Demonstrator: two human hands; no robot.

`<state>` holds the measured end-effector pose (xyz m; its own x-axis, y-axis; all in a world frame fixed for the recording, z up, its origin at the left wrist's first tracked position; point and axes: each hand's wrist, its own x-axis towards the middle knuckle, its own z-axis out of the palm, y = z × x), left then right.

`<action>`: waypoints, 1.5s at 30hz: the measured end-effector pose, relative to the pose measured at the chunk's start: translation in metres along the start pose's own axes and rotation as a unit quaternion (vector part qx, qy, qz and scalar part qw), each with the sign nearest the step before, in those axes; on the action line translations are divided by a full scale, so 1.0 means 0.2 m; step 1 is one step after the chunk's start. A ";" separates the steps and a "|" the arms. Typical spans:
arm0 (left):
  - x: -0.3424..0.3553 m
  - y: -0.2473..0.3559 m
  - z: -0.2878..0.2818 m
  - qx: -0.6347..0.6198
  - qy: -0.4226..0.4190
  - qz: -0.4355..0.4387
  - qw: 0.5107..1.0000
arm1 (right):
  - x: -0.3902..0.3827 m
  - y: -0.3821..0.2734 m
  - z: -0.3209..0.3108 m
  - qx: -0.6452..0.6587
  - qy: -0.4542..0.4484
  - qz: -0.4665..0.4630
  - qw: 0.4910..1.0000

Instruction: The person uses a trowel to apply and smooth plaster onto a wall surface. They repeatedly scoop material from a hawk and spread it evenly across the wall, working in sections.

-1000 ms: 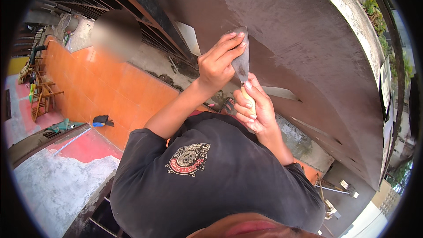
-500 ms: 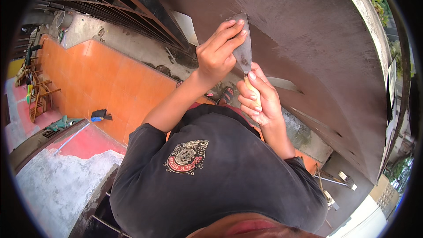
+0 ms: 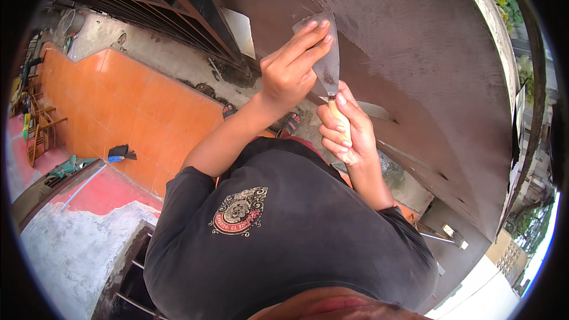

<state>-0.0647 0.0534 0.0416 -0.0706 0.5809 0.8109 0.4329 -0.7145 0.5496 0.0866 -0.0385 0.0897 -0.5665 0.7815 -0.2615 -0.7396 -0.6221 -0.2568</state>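
My right hand [image 3: 352,124] is closed around the pale wooden handle of a putty knife [image 3: 329,62]. Its wide, thin metal blade points up and carries a dark smudge near the handle. The fingers of my left hand [image 3: 290,71] are stretched out, with their tips lying on the face of the blade; its thumb is hidden. Behind the blade rises a brown wall [image 3: 409,53], darker and smoother in some patches and greyer in others. The blade's far edge seems to meet this wall, though the contact is hard to make out.
A dark metal grille [image 3: 148,9] stands at the upper left beside the wall. Orange tiled floor [image 3: 142,106] spreads left of my body, with a blue and black brush-like object [image 3: 120,153] on it. Wooden chairs [image 3: 42,130] are at the far left. A brush [image 3: 455,236] is at the lower right.
The view has shifted slightly, so the floor and grille appear farther left. Both hands keep nearly the same position on the putty knife, whose blade now sits slightly higher in the picture.
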 end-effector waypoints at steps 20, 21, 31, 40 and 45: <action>0.06 0.00 -0.04 -0.002 0.027 0.008 1.000 | 0.02 0.01 0.08 -0.036 0.053 0.003 0.998; 0.07 0.00 -0.04 0.005 0.037 -0.028 0.999 | 0.03 0.01 0.09 -0.044 0.060 0.004 0.997; 0.10 -0.01 -0.06 -0.003 0.027 0.013 1.000 | 0.04 -0.01 0.14 -0.037 0.056 -0.004 0.998; 0.04 -0.01 -0.03 -0.006 0.032 0.012 0.999 | 0.01 0.02 0.13 -0.082 0.081 -0.010 0.993; 0.07 -0.02 -0.05 -0.007 0.044 -0.044 0.998 | 0.05 0.02 0.14 -0.049 0.092 -0.007 0.995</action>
<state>-0.0767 0.0602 0.0532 -0.1859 0.6060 0.7734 0.4096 -0.6677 0.6216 0.0690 -0.0321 0.1122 -0.4735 0.7737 -0.4208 -0.7032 -0.6198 -0.3484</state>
